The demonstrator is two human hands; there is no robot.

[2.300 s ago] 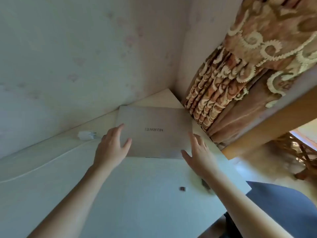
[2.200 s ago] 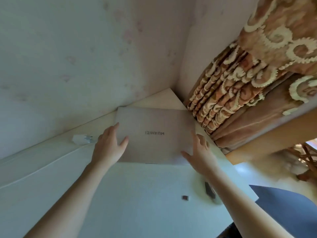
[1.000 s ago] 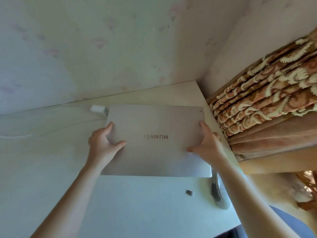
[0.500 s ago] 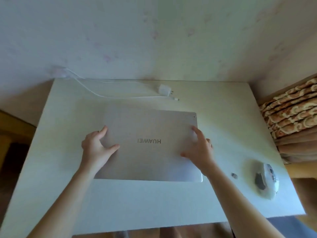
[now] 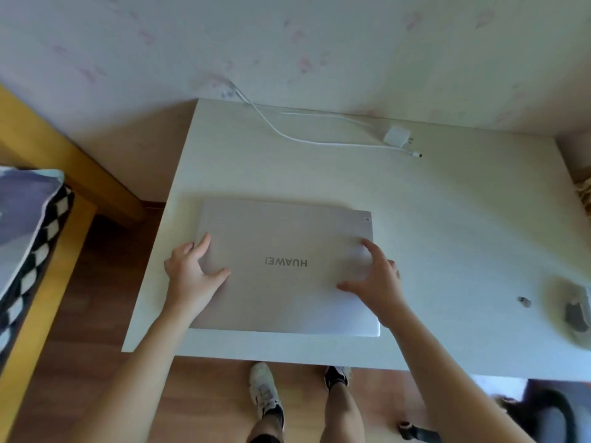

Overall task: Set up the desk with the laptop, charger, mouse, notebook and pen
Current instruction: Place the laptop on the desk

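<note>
A closed silver laptop lies flat on the white desk, toward its front left. My left hand grips the laptop's left edge, thumb on the lid. My right hand rests on the lid near its right side, fingers spread, thumb on top. A white charger with its cable lies at the back of the desk near the wall. A white mouse sits at the desk's right edge, partly cut off. No notebook or pen is in view.
A small metal dongle lies left of the mouse. The wall stands directly behind the desk. A wooden bed frame with checkered bedding is at the left. My feet are on the wood floor below the front edge.
The laptop has slid from the back right corner of the desk toward the front left, both hands staying on it. The view has swung down and to the left.
</note>
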